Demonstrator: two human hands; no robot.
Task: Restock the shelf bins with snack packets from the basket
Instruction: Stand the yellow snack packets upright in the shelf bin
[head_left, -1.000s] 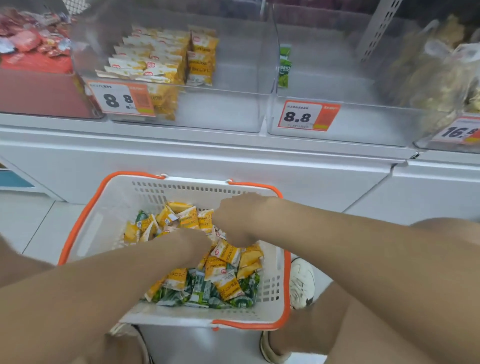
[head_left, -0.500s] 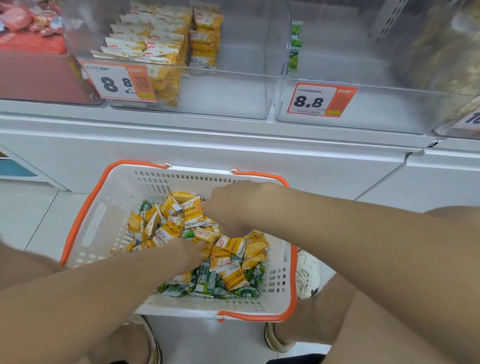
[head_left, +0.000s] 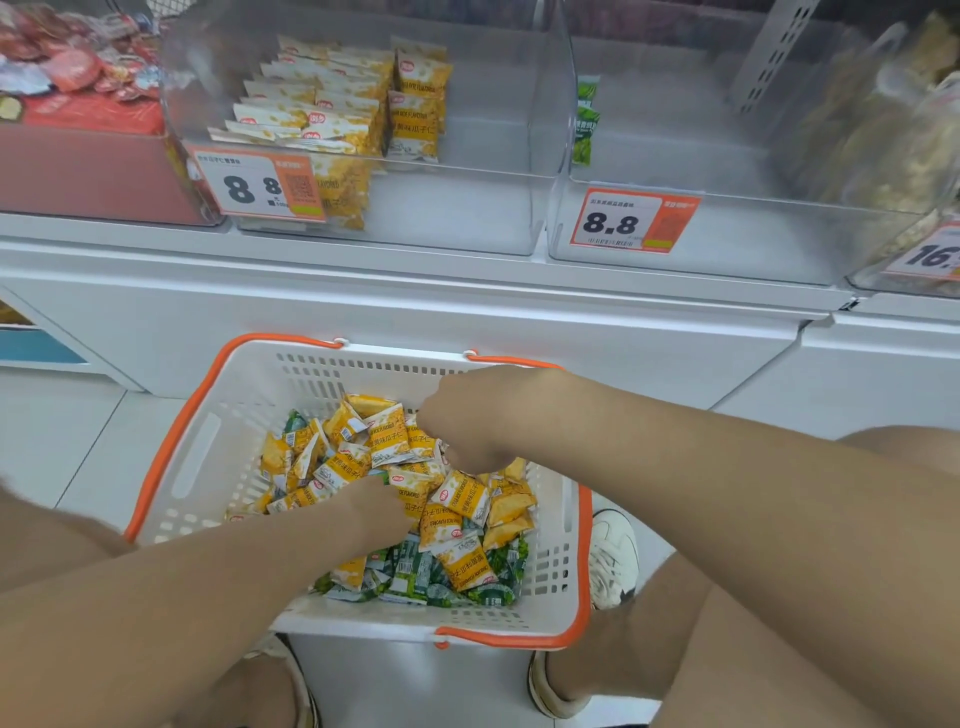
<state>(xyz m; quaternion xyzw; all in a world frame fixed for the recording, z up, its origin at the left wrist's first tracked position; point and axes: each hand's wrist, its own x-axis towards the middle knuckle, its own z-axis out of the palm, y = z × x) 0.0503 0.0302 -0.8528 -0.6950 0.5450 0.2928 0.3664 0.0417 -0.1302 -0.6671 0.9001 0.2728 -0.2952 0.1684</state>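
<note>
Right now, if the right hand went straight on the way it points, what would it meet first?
Probably the yellow snack packets heaped in the white plastic basket; the right hand seems to grip some.

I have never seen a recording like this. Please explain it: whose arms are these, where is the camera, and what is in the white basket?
There is no machine here. A person wears a camera on the head, so you look down at their own arms. The left hand and right hand both dig into a pile of snacks in the basket. On top lie yellow packets, with green packets mostly at the near side. The fingers are buried, so I cannot tell what each hand grips. Above, one clear bin holds stacks of the yellow kind. The next bin is nearly empty, with a few green ones at its left wall.
</note>
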